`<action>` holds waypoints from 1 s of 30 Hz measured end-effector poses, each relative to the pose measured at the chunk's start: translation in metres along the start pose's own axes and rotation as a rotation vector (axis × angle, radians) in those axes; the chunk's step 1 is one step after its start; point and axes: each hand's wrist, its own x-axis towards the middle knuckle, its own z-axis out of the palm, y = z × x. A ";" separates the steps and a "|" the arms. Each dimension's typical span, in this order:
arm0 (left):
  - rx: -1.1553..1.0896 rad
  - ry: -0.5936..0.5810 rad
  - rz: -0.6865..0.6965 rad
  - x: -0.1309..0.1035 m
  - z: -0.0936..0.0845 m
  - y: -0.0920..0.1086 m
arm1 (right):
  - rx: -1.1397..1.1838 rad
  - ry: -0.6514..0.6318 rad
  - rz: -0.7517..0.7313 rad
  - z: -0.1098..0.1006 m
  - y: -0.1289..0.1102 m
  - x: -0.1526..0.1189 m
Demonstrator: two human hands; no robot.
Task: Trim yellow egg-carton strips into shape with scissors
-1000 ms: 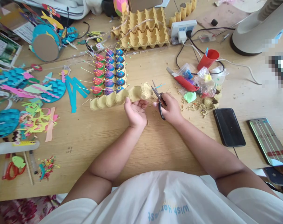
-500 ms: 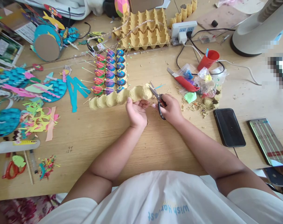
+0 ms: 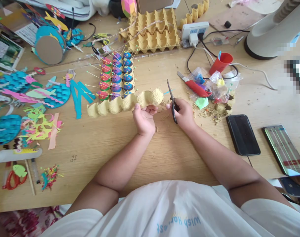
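My left hand (image 3: 145, 120) is closed on a strip of yellowish egg carton (image 3: 122, 102), its thumb in front and its fingers partly behind the cups. The strip lies level across the middle of the view, with its right end free. In my right hand (image 3: 185, 113) is a pair of black-handled scissors (image 3: 174, 104), blades pointing up and away from me, apart from the strip. Just behind the strip stand rows of painted egg-carton cups (image 3: 116, 78) in red, purple and blue, stuck with pins.
Yellow egg trays (image 3: 153, 33) stand at the back by a power strip (image 3: 194, 31). To the right are a red cutter (image 3: 198, 89), a red cup (image 3: 221, 62), carton scraps and two phones (image 3: 243, 135). Blue woven paper pieces (image 3: 57, 95) and paper cuttings (image 3: 41, 126) cover the left.
The scissors have come away from the right end of the strip, moving right with my right hand. The carton strip has shifted a little and its left end reaches further left.
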 end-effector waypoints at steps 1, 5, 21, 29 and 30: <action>-0.003 -0.001 0.003 0.000 0.000 0.000 | 0.001 -0.012 -0.024 0.000 -0.001 0.000; -0.005 0.001 0.019 -0.002 0.001 0.001 | -0.028 -0.074 -0.095 -0.001 -0.006 -0.002; -0.012 -0.010 0.049 -0.004 0.002 0.004 | -0.017 -0.083 -0.064 -0.001 -0.002 0.001; 0.006 -0.025 0.049 -0.003 0.001 0.003 | 0.072 -0.031 0.027 0.002 0.003 -0.001; 0.007 -0.023 0.049 -0.003 0.001 0.004 | 0.069 -0.034 0.010 0.002 0.002 -0.001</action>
